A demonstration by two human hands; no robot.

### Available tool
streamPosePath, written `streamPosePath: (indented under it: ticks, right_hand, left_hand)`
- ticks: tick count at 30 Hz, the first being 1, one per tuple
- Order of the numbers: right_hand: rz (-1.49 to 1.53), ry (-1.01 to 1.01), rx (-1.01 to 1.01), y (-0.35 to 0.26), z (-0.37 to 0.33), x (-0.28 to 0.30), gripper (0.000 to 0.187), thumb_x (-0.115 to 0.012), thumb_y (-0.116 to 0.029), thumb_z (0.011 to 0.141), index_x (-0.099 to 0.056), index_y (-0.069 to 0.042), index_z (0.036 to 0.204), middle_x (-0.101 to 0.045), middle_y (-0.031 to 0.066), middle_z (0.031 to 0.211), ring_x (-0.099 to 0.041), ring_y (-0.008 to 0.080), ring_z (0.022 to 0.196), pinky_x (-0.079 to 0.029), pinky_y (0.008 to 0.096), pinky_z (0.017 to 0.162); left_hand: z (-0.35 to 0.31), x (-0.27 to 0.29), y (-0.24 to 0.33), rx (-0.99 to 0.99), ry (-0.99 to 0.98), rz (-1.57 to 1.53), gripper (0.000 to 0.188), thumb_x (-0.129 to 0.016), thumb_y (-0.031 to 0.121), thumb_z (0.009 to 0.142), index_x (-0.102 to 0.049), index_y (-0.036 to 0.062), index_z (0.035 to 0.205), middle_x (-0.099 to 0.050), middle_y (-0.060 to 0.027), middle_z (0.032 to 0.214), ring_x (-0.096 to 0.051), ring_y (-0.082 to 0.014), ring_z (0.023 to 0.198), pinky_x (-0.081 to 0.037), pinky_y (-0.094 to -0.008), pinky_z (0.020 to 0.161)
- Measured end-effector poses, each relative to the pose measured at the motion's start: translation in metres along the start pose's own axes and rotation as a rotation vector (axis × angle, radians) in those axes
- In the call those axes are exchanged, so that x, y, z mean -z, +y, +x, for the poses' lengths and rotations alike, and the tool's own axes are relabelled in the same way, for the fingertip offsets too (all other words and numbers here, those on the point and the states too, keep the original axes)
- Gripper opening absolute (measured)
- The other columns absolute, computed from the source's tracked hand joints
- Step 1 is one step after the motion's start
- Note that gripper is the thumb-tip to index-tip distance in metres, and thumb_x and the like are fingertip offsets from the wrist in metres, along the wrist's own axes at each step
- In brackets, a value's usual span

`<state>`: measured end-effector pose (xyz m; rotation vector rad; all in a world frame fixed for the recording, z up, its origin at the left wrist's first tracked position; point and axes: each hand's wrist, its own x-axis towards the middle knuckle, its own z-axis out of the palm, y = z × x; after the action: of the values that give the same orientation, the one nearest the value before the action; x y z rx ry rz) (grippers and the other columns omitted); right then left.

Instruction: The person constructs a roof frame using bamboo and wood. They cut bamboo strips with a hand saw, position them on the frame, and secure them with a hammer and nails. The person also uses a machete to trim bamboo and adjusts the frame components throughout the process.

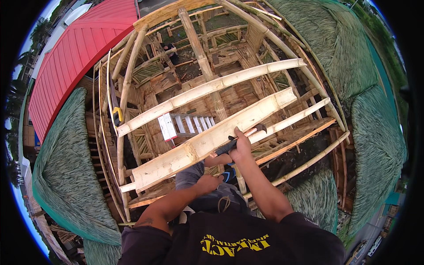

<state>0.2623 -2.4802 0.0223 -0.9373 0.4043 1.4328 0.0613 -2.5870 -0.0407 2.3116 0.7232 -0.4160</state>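
My right hand (241,148) is closed round a hammer (226,147) whose handle is wrapped in black. The dark hammer head (260,127) sticks out past my fingers, over the edge of a wide split bamboo half (190,151). That pale half lies slantwise across the frame in front of me, hollow side up. Low by my lap, my left hand (209,184) rests against my dark shorts with its fingers curled. Whether anything is in it is hidden. Just beyond lies a narrower bamboo strip (212,87), and another strip (289,123) runs to the right of my right hand.
I am high on a bamboo roof frame with open gaps below. A metal stepladder (167,127) stands under the strips. A yellow-handled saw (117,115) hangs at the left pole. Thatched roofs (73,172) flank the frame, and a red roof (84,57) is far left.
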Motion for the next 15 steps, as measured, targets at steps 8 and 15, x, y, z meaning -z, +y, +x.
streamPosePath:
  ticks: [8,15]
  right_hand:
    - [0.006,-0.005,0.007,0.002,-0.007,0.003,0.038,-0.063,-0.012,0.102,-0.050,-0.004,0.136,-0.064,0.0120,0.120,-0.067,0.0288,0.106,-0.059,0.0487,0.091]
    - [0.023,-0.004,0.053,0.007,-0.032,-0.001,0.035,-0.059,-0.016,0.104,-0.053,-0.002,0.135,-0.064,0.0169,0.126,-0.065,0.0317,0.112,-0.054,0.0498,0.103]
  left_hand:
    - [-0.034,-0.017,0.036,0.349,0.027,-0.182,0.025,-0.052,0.024,0.104,-0.055,0.0001,0.111,-0.073,-0.0237,0.085,-0.073,-0.0435,0.080,-0.057,-0.0549,0.069]
    - [-0.031,0.005,0.045,0.321,0.073,-0.216,0.027,-0.053,0.026,0.103,-0.054,-0.0001,0.111,-0.072,-0.0265,0.089,-0.072,-0.0446,0.084,-0.055,-0.0566,0.071]
